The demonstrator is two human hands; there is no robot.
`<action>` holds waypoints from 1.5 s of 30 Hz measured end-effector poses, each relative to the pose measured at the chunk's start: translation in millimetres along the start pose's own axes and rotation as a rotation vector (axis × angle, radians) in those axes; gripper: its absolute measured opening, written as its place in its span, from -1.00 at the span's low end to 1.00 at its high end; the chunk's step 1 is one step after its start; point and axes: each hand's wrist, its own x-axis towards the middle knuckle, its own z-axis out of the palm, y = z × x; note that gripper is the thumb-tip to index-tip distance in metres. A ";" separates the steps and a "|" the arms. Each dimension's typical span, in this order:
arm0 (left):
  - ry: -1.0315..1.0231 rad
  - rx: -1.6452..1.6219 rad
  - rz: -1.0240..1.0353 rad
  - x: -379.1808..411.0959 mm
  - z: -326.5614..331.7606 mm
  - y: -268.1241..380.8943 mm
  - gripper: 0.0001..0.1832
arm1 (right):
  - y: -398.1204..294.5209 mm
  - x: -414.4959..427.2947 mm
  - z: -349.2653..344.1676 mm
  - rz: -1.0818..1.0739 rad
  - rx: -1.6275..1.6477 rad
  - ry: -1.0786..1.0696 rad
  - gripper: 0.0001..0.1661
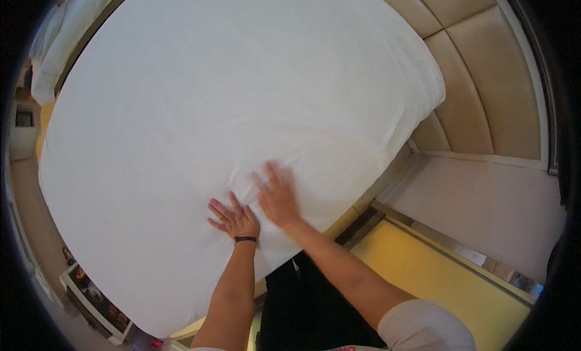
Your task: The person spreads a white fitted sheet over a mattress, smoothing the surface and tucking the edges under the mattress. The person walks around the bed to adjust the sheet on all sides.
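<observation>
A white fitted sheet (181, 101) covers the mattress in front of me, mostly smooth with faint creases near my hands and at the upper right corner. My left hand (236, 221) lies flat on it, fingers spread, with a dark band around the wrist. Just to its right, my right hand (277, 194) is over the sheet near the mattress's near edge. Its fingers are blurred by motion and apart, holding nothing. Whether the right palm touches the cloth I cannot tell.
A tan padded headboard (494, 78) rises at the right. Below it stands a yellow panel (435, 283) with a wooden edge, close to my right arm. White bedding (68, 42) is at the upper left. An open drawer-like box (95, 301) holds several items at the lower left.
</observation>
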 end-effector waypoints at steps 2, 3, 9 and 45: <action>0.026 -0.002 0.029 4.5 3.0 7.7 -0.29 | -14.0 11.9 21.1 -0.274 0.037 -0.070 -0.43; 0.035 0.009 0.030 3.9 6.1 3.5 -0.29 | -5.0 17.5 19.6 -0.239 0.023 -0.075 -0.43; -0.055 0.018 -0.043 4.8 -13.4 -11.0 -0.32 | 131.1 -1.1 -56.6 0.252 -0.430 0.058 -0.36; 0.056 0.010 0.543 84.0 -27.0 443.1 -0.38 | 524.1 48.6 -344.2 0.443 -0.538 0.313 -0.36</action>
